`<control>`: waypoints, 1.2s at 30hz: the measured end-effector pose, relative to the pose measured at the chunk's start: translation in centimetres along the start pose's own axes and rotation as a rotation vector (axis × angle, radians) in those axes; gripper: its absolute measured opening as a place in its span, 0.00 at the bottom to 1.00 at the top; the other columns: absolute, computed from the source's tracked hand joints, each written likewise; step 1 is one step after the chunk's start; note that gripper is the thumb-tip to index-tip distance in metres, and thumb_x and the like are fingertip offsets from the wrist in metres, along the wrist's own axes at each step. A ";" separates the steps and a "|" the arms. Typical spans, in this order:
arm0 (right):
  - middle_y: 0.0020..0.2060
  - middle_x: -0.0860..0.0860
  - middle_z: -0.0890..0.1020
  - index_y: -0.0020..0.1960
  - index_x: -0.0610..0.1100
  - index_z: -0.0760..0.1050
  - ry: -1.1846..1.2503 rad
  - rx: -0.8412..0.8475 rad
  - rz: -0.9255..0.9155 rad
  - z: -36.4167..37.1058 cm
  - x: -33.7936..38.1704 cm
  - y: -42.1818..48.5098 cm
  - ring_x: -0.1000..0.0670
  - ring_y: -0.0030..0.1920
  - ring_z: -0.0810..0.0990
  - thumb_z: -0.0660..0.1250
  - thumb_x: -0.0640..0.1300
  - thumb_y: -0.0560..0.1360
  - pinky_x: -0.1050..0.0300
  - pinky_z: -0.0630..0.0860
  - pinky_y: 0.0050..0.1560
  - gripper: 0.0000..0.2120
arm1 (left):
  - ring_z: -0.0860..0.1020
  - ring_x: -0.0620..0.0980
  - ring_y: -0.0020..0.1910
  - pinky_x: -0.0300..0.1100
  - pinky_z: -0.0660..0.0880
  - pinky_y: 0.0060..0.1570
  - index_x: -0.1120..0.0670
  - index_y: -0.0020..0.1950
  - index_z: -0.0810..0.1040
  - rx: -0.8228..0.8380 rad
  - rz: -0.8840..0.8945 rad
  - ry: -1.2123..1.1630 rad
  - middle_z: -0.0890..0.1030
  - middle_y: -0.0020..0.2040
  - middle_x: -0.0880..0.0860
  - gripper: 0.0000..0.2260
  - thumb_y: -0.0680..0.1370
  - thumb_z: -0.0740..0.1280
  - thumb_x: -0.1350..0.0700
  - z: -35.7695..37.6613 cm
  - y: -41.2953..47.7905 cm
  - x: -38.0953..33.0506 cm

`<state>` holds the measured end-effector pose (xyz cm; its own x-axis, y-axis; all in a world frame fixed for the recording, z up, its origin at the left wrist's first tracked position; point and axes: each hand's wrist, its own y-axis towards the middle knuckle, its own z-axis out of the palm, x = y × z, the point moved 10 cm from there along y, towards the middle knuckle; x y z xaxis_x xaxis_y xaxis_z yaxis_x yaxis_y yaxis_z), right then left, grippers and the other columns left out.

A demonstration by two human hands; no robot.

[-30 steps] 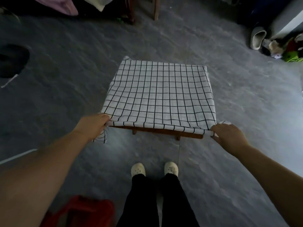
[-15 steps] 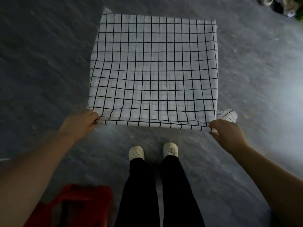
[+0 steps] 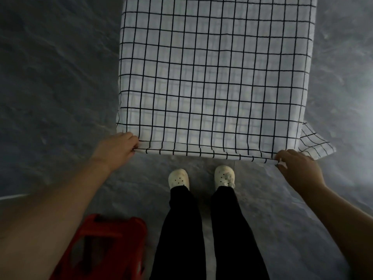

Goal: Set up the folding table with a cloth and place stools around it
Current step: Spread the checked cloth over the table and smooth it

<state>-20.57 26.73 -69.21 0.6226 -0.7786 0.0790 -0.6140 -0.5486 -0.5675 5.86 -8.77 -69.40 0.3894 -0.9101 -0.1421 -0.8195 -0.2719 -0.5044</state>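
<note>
A white cloth with a black grid (image 3: pixel 214 77) lies spread flat over the folding table, which it hides completely. My left hand (image 3: pixel 116 151) pinches the cloth's near left corner. My right hand (image 3: pixel 296 168) pinches the near right corner, where a loose flap of cloth sticks out to the right. A red plastic stool (image 3: pixel 105 247) stands on the floor at the lower left, beside my left leg.
Grey stone-patterned floor (image 3: pixel 50 87) surrounds the table on the left, right and near sides. My feet in white clogs (image 3: pixel 201 177) stand just in front of the cloth's near edge.
The view has tilted down and come closer, so the cloth fills more of the frame and its near edge hides the table's wooden rim. Both hands still hold the near corners.
</note>
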 end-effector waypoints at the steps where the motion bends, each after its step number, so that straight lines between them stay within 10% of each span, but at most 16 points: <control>1: 0.44 0.48 0.81 0.50 0.46 0.76 -0.001 0.005 0.006 0.1 0.0 0.1 0.44 0.45 0.79 0.69 0.43 0.73 0.49 0.74 0.47 0.06 | 0.77 0.57 0.44 0.42 0.63 0.33 0.58 0.47 0.78 0.012 -0.010 -0.007 0.78 0.45 0.56 0.08 0.70 0.72 0.60 0.3 0.1 0.1; 8: 0.52 0.49 0.77 0.54 0.46 0.76 0.051 0.035 -0.189 -0.2 3.3 1.5 0.46 0.54 0.75 0.70 0.51 0.71 0.44 0.76 0.52 0.15 | 0.74 0.56 0.51 0.51 0.74 0.48 0.56 0.58 0.75 -0.145 0.108 -0.020 0.76 0.52 0.55 0.27 0.71 0.61 0.36 -1.9 0.6 -1.3; 13: 0.72 0.42 0.63 0.70 0.46 0.65 0.030 -0.114 -0.333 -3.6 8.8 6.5 0.41 0.72 0.61 0.67 0.54 0.71 0.39 0.66 0.65 0.30 | 0.49 0.56 0.75 0.59 0.49 0.72 0.49 0.77 0.47 -0.164 0.051 0.025 0.52 0.77 0.55 0.41 0.72 0.58 0.33 -3.5 5.7 -0.9; 17: 0.76 0.42 0.41 0.77 0.49 0.41 -0.205 -0.011 -0.325 -2.0 11.4 11.4 0.39 0.75 0.38 0.71 0.60 0.67 0.37 0.45 0.72 0.52 | 0.32 0.56 0.73 0.60 0.39 0.70 0.48 0.74 0.32 -0.001 -0.070 0.141 0.31 0.75 0.53 0.51 0.68 0.62 0.29 -1.5 9.6 1.0; 36: 0.76 0.41 0.42 0.77 0.44 0.43 -0.279 -0.110 -0.285 -0.1 12.7 13.4 0.38 0.75 0.39 0.65 0.70 0.61 0.30 0.48 0.70 0.57 | 0.40 0.55 0.76 0.53 0.35 0.71 0.53 0.77 0.46 -0.149 -0.141 0.018 0.45 0.78 0.57 0.48 0.68 0.69 0.37 0.6 7.8 5.3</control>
<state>-20.97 9.47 -75.73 0.8736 -0.4864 -0.0137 -0.4368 -0.7716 -0.4624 1.74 -15.52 -74.56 0.4986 -0.8645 -0.0632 -0.8110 -0.4394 -0.3863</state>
